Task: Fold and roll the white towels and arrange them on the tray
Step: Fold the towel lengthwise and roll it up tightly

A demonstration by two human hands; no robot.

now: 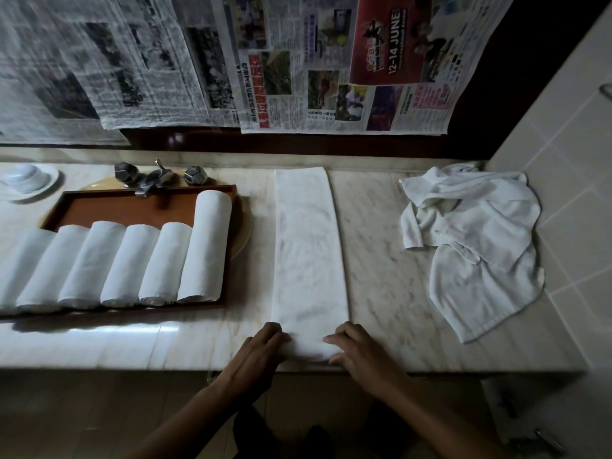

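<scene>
A white towel folded into a long narrow strip (308, 246) lies on the marble counter, running from the back wall to the front edge. Its near end is turned up into a small roll. My left hand (261, 351) grips the roll's left end and my right hand (356, 351) grips its right end, fingers curled over it. To the left, a brown wooden tray (145, 207) holds several rolled white towels (205, 246) side by side. A crumpled pile of loose white towels (473, 240) lies at the right of the counter.
A tap with two knobs (159, 177) stands behind the tray, over a sink. A white dish (26, 180) sits at the far left. Newspaper sheets (298, 61) hang on the wall behind. A tiled wall (563, 144) bounds the counter on the right.
</scene>
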